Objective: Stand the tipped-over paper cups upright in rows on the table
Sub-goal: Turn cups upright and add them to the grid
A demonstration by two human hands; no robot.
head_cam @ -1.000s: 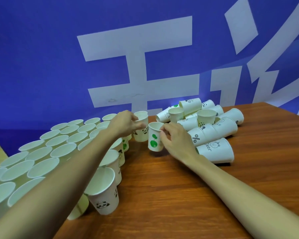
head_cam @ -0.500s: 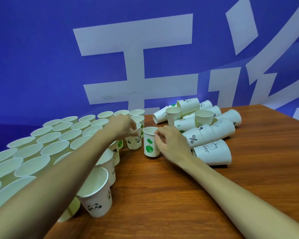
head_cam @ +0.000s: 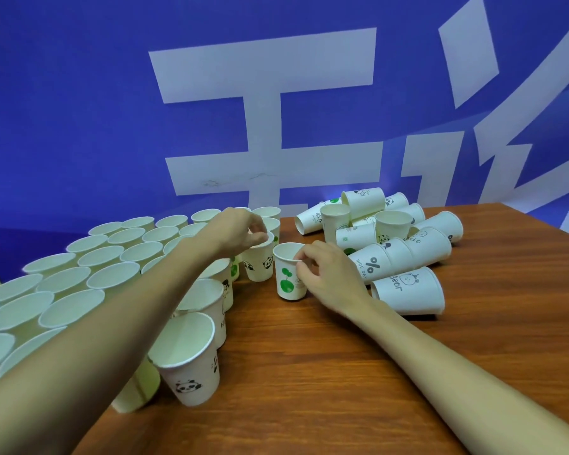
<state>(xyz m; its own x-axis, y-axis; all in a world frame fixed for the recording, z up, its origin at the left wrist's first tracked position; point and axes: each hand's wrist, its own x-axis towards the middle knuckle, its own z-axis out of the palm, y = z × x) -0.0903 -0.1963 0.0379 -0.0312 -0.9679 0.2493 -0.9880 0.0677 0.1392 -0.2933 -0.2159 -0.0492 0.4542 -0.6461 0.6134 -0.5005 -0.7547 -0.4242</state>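
Beside upright rows [head_cam: 79, 277], tipped cups [head_cam: 404, 251], blue wall [head_cam: 79, 110]

Two bare forearms (no sleeves, unadorned hands).

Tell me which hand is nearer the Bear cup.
Right. The right hand pinches the leaf cup just left of the Bear cup; the left hand is farther left.

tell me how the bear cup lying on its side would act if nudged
The bear cup lies on its side on bare table, so it would likely roll, curving because it tapers. It looks like empty thin paper, so probably light and easily crushed.
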